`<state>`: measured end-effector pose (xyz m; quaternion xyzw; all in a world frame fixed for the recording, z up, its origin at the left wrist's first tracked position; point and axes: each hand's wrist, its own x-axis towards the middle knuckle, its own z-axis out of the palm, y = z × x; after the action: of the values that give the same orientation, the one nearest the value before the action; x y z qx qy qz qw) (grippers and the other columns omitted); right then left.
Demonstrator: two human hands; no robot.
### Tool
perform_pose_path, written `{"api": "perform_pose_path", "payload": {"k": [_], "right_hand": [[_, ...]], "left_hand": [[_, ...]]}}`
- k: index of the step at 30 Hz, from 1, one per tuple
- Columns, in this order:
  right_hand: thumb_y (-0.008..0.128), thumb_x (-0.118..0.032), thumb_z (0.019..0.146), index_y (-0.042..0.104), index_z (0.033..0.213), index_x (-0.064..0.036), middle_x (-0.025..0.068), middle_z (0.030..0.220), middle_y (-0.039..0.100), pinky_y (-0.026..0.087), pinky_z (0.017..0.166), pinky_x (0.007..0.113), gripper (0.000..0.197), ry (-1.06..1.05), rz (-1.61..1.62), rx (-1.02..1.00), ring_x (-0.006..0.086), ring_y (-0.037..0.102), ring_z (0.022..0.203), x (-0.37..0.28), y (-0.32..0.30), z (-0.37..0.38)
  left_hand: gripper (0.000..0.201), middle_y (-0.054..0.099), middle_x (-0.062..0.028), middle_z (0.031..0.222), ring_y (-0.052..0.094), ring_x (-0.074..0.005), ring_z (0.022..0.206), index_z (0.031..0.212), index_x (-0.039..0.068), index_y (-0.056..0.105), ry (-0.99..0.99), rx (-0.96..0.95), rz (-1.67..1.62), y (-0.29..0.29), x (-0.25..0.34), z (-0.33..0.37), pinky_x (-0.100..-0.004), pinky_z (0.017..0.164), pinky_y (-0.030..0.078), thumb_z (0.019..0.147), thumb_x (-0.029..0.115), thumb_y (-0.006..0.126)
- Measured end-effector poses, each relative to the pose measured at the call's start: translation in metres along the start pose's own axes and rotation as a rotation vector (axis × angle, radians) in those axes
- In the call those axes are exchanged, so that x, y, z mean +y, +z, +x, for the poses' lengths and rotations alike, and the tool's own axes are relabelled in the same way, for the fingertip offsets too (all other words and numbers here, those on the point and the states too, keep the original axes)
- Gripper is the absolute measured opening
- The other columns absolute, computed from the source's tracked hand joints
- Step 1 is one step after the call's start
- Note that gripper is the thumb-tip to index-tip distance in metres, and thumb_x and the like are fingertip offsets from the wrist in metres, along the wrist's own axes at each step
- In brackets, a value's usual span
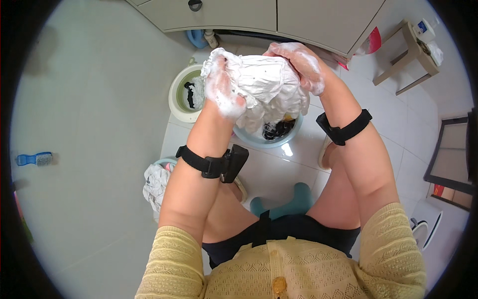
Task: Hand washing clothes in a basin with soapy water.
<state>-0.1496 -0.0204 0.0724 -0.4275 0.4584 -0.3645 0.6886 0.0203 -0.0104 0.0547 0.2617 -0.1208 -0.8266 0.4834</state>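
A wet, wrinkled white garment [269,77] is stretched between my hands, bunched up and hanging down over a light blue basin [266,143]. My left hand [222,89], coated in suds, grips its left side. On the right side my right hand [300,65] grips it too, with foam over the back of the hand. Below the garment, dark cloth [279,130] and foam show inside the basin. The garment hides most of the basin's far side and some of my fingers.
Left of the basin stands a cream bucket [175,102] with black and white contents. A pile of white cloth [155,185] lies near my left leg. A blue brush [34,159] is at far left, a small stool [412,52] at far right, a cabinet [234,17] ahead.
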Motion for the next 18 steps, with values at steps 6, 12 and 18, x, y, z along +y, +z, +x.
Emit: {"api": "perform_pose_path", "payload": {"k": [6,12,18], "right_hand": [[0.041,-0.022,0.085,0.055,0.089,0.0016,0.0104,0.084,0.056,0.046,0.069,0.029,0.027,-0.444,-0.311,-0.248,0.0182,0.055,0.071,0.008,-0.018,0.011],[0.043,-0.02,0.084,0.048,0.102,0.0013,0.0104,0.103,0.054,0.042,0.083,0.031,0.028,0.027,0.644,-0.13,0.0191,0.053,0.092,0.001,-0.019,0.004],[0.04,-0.018,0.086,0.049,0.099,0.0003,0.0123,0.096,0.056,0.047,0.076,0.031,0.024,0.015,0.63,-0.229,0.0212,0.057,0.086,-0.001,-0.004,0.002]], "left_hand": [[0.044,0.051,-0.0143,0.109,0.05,-0.0257,0.099,0.111,-0.001,0.043,0.108,-0.02,-0.009,0.0,0.0,-0.001,-0.0351,0.089,0.037,0.087,0.035,0.035],[0.045,0.048,-0.0131,0.113,0.048,-0.0236,0.103,0.116,-0.001,0.039,0.076,-0.344,0.296,-0.001,0.012,-0.003,-0.0347,0.091,0.035,0.086,0.033,0.039],[0.042,0.048,-0.0127,0.113,0.048,-0.0229,0.102,0.116,-0.001,0.039,0.101,-0.365,0.268,-0.007,0.012,-0.002,-0.0345,0.09,0.036,0.085,0.027,0.042]]}}
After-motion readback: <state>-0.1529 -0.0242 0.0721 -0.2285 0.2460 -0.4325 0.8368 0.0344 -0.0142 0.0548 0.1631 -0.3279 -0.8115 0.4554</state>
